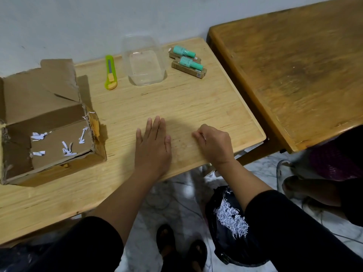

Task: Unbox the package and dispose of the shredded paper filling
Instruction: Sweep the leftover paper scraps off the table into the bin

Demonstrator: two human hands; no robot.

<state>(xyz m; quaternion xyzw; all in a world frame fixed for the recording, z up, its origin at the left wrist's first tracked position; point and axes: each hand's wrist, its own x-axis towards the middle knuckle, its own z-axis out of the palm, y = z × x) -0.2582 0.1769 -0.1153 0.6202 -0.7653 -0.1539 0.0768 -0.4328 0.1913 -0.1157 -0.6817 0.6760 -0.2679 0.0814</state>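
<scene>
With the left hand [152, 143] flat and spread on the table [196, 101] and the right hand [214, 143] curled, its grip unclear, the scraps [67, 149] in the box [49, 124] risk being overlooked or scattering beside the bag [225, 228].

Open cardboard box [49, 138] holds few white paper shreds [67, 149]; most seemingly in black bag [231, 218]

Tabletop layout around the plastic container [144, 63]

The cutter [111, 72] lay just left of it, two tubes [187, 57] on small boxes right, the opened box [47, 122] farther left holding paper scraps [66, 149].
</scene>
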